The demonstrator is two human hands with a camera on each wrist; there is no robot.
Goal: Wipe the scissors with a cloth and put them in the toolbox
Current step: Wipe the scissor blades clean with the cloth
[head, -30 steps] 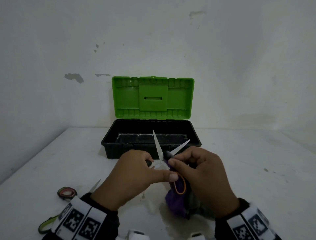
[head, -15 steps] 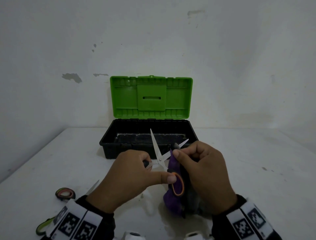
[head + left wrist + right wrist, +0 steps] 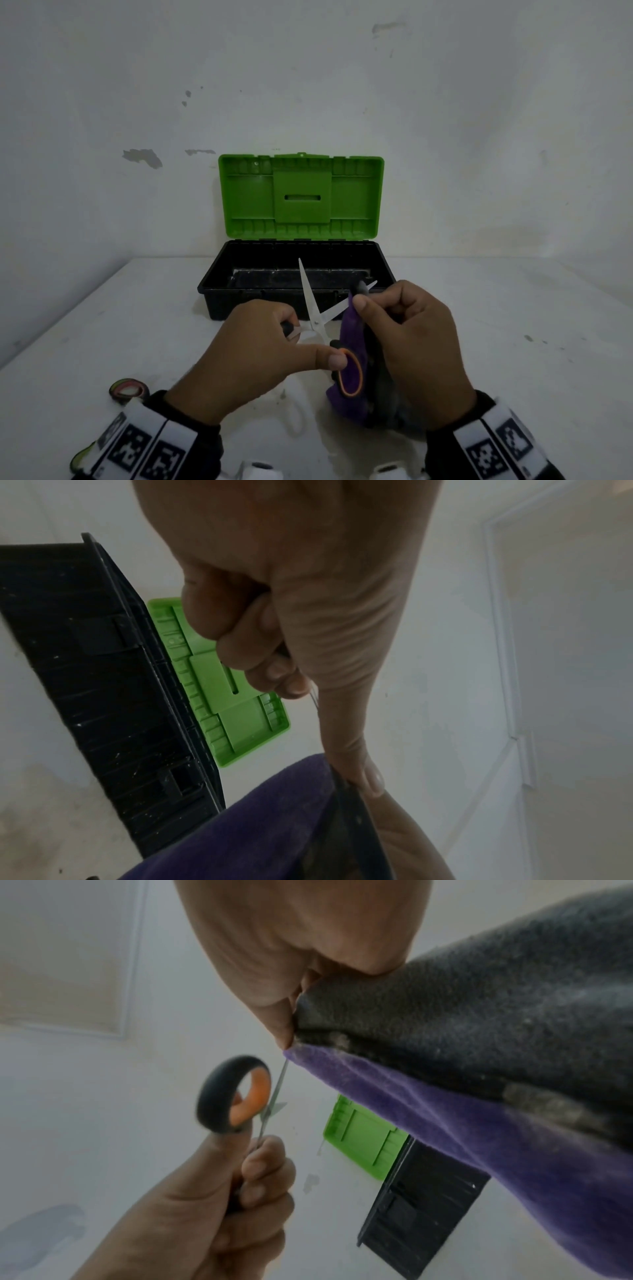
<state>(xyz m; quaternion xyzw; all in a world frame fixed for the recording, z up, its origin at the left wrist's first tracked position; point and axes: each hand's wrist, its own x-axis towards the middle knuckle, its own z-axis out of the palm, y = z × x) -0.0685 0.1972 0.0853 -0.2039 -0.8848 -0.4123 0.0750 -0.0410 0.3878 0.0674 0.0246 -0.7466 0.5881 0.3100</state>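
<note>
At lower centre of the head view, left hand [image 3: 246, 356] grips the open scissors [image 3: 317, 313] by a handle; right hand [image 3: 416, 346] pinches cloth [image 3: 349, 329] around one blade, before the toolbox [image 3: 219, 291].

Scuffed white wall [image 3: 445, 120], white table [image 3: 513, 342]

White table [image 3: 513, 342], kinda scuffed, with an open toolbox [image 3: 239, 301] sitting at the back against the wall and another pair of scissors [image 3: 128, 389] near the front-left edge.
</note>
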